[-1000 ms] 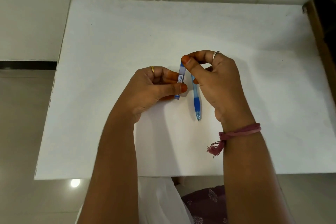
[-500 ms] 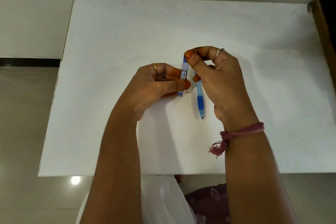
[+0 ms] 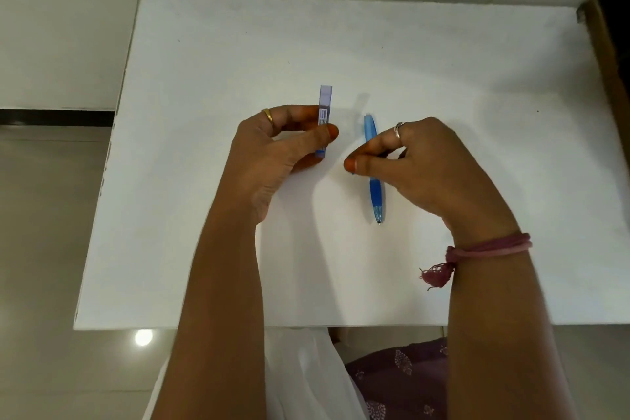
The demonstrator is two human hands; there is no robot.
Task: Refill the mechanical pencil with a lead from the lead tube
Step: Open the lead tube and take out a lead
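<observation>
The left hand (image 3: 272,150) holds the lead tube (image 3: 324,119) near the middle of the frame, its grip closed on the tube between the thumb and the fingers. The tube is a slim blue-violet piece with a printed label; it stands roughly upright in the picture, its pale upper end rising clear above the fingers and its lower end showing just below the thumb. A gold ring (image 3: 268,114) sits on one finger of this hand.

To the right, the mechanical pencil (image 3: 375,194) lies on the white counter (image 3: 204,232), running almost straight up and down the frame with its metal tip toward the bottom and its blunt end toward the top. It is light blue with a darker blue rubber sleeve near the tip. The right hand (image 3: 426,167) lies across its middle, thumb and forefinger pinched together (whether something small is held in that pinch cannot be made out). Whether the fingers touch the pencil or merely pass over it is unclear. A silver ring (image 3: 398,129) shows on this hand, and a pink thread band (image 3: 491,247) with a tassel circles the wrist.

The tube and the pencil are near each other but apart.
</observation>
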